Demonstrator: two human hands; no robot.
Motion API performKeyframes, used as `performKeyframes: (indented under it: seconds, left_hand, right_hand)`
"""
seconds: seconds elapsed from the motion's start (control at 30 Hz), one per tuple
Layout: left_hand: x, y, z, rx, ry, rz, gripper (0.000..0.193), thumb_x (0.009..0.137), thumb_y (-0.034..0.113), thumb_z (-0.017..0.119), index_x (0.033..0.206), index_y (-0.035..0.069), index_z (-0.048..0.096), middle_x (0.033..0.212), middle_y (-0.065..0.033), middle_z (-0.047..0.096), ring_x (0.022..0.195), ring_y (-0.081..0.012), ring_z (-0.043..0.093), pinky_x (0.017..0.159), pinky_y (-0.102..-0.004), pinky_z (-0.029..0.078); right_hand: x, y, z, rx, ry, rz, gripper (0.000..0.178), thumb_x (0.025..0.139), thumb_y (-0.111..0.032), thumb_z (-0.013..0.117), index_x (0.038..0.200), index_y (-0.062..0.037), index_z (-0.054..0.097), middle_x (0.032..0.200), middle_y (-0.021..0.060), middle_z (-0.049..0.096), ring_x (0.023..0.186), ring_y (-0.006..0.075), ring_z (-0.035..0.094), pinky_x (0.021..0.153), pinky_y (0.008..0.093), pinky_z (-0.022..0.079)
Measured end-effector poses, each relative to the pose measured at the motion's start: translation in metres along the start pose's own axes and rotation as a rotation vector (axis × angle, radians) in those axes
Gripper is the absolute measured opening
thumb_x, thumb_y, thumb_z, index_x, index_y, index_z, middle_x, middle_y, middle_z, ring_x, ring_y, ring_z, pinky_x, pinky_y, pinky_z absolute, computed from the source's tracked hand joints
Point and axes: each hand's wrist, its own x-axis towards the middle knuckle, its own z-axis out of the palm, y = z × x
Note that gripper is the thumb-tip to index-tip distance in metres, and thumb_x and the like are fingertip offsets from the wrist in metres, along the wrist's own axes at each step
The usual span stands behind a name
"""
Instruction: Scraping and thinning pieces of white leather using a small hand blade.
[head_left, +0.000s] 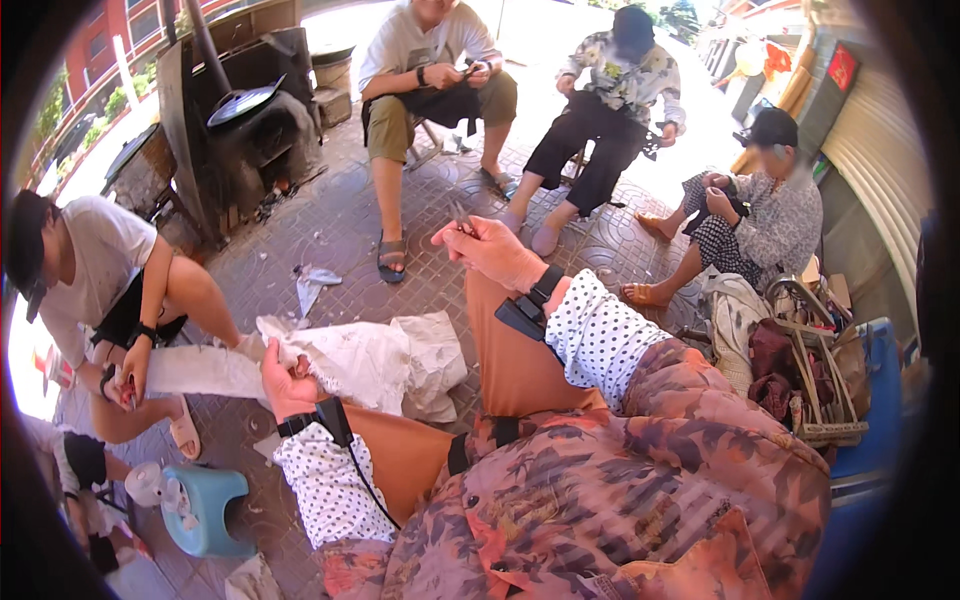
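- While the right hand point(485, 250) sits up over the right trouser leg point(515, 345), the left hand point(287, 382) is lower and closer to the body, well apart from it.
- Right hand: fingers closed round a small metal tool point(460, 214); its visible end sticks out beyond the fingers, pointing away from the wearer, leaning slightly left.
- Left hand: partly curled, thumb side up, at the frayed near edge of the white cloth point(365, 362); cannot tell whether it grips the edge, only touches it, or has something small in it.
- White cloth: just beyond the left hand, most of it to that hand's right; long axis roughly left-right, across the wearer's front, rumpled at its right end.
- Nearer hand to cloth: left, clearly. From the right hand, cloth lies down and to the left.
- Key relation: tool and cloth apart, tool on the far right side, so the gap between the two hands looks decisive.
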Motion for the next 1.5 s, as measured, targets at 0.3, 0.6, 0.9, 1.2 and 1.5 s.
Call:
performKeyframes:
  seconds: [0.3, 0.6, 0.9, 1.2, 1.5]
  left_hand:
    - [-0.013, 0.014, 0.026, -0.032, -0.141, -0.007, 0.015, 0.095, 0.023, 0.067, 0.095, 0.011, 0.059, 0.082, -0.0029, 0.061, 0.058, -0.0155, 0.048, 0.047, -0.0269, 0.036]
    - [-0.025, 0.019, 0.025, -0.034, -0.13, -0.013, 0.023, 0.1, 0.026, 0.061, 0.112, 0.006, 0.063, 0.098, -0.0036, 0.07, 0.077, -0.0154, 0.064, 0.068, -0.0297, 0.054]
    - [-0.02, 0.001, 0.055, -0.023, -0.041, -0.103, 0.027, 0.1, 0.026, 0.061, 0.116, 0.005, 0.063, 0.104, -0.0078, 0.07, 0.092, -0.0225, 0.067, 0.087, -0.0387, 0.055]
    - [0.002, -0.012, 0.074, -0.015, -0.094, -0.132, 0.042, 0.098, 0.024, 0.061, 0.134, 0.004, 0.055, 0.127, -0.0148, 0.065, 0.12, -0.0317, 0.06, 0.105, -0.0452, 0.048]
    - [0.018, -0.027, 0.033, 0.178, -0.181, -0.099, 0.044, 0.104, 0.035, 0.048, 0.134, 0.005, 0.057, 0.131, -0.0125, 0.064, 0.123, -0.0295, 0.06, 0.107, -0.0514, 0.047]
  right_hand:
    - [0.027, 0.051, 0.037, 0.014, -0.088, 0.112, 0.025, 0.102, -0.025, 0.059, 0.107, -0.0047, 0.071, 0.08, -0.0055, 0.059, 0.078, 0.0051, 0.053, 0.074, 0.0223, 0.045]
    - [0.06, 0.116, 0.053, -0.189, -0.298, -0.047, 0.022, 0.102, -0.02, 0.06, 0.109, -0.0031, 0.071, 0.085, -0.0037, 0.062, 0.079, 0.0061, 0.055, 0.075, 0.0232, 0.047]
    - [0.053, 0.121, 0.014, -0.053, -0.201, 0.018, 0.021, 0.102, -0.018, 0.06, 0.111, -0.0024, 0.07, 0.091, -0.0028, 0.067, 0.079, 0.0049, 0.056, 0.075, 0.0227, 0.047]
    - [0.057, 0.131, 0.028, -0.264, -0.205, -0.14, 0.028, 0.091, -0.027, 0.073, 0.107, -0.005, 0.071, 0.09, 0.0097, 0.07, 0.079, 0.0223, 0.065, 0.072, 0.0333, 0.052]
    - [-0.005, 0.157, 0.141, -0.157, -0.312, -0.13, 0.053, 0.083, -0.022, 0.073, 0.129, -0.0104, 0.051, 0.123, 0.0196, 0.057, 0.105, 0.0443, 0.061, 0.085, 0.0496, 0.052]
